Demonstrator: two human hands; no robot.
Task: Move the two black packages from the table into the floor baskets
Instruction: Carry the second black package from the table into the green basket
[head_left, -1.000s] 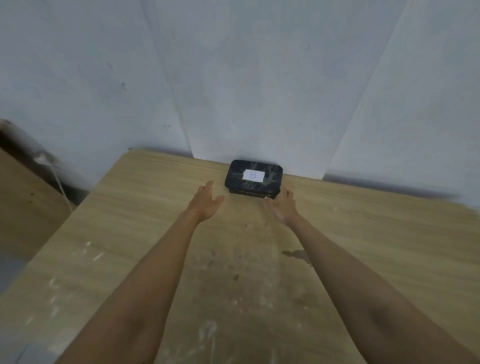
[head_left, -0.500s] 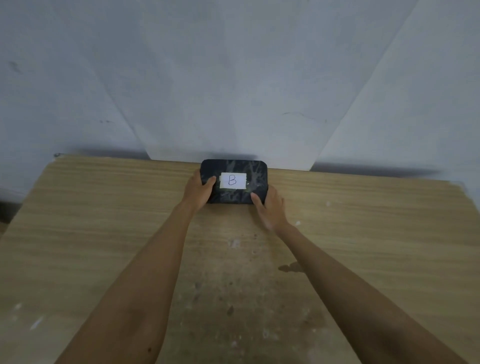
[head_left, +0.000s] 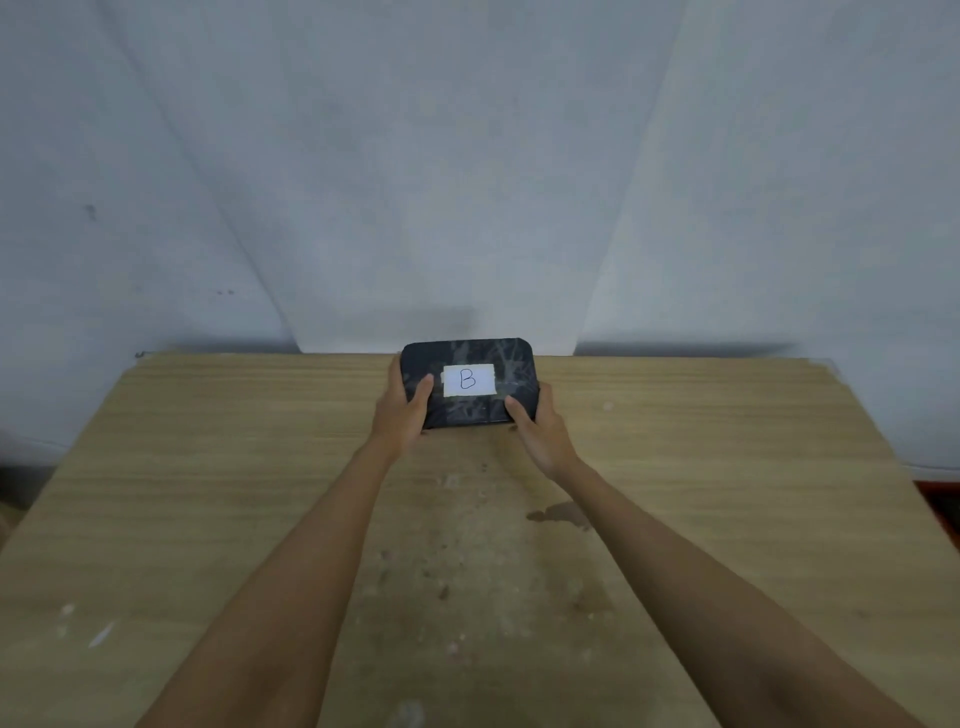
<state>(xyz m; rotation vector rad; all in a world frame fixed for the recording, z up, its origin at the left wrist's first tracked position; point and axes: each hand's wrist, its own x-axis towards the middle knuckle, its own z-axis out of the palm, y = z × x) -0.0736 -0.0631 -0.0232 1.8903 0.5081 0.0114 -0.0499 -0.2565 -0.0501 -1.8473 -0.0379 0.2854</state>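
Note:
One black package (head_left: 467, 358) with a white label marked "B" is at the far middle of the wooden table (head_left: 208, 493), close to the wall. My left hand (head_left: 402, 410) grips its left end, thumb on top. My right hand (head_left: 537, 431) grips its right near corner. The package looks tilted up toward me, its near edge held. No second package and no baskets are in view.
A pale wall stands right behind the table's far edge. The table top is stained and scuffed in the middle. A red-orange object (head_left: 943, 501) shows past the table's right edge, partly cut off.
Both hands went from open beside the package to closed on its two ends. The package has since tilted up and come slightly nearer to me.

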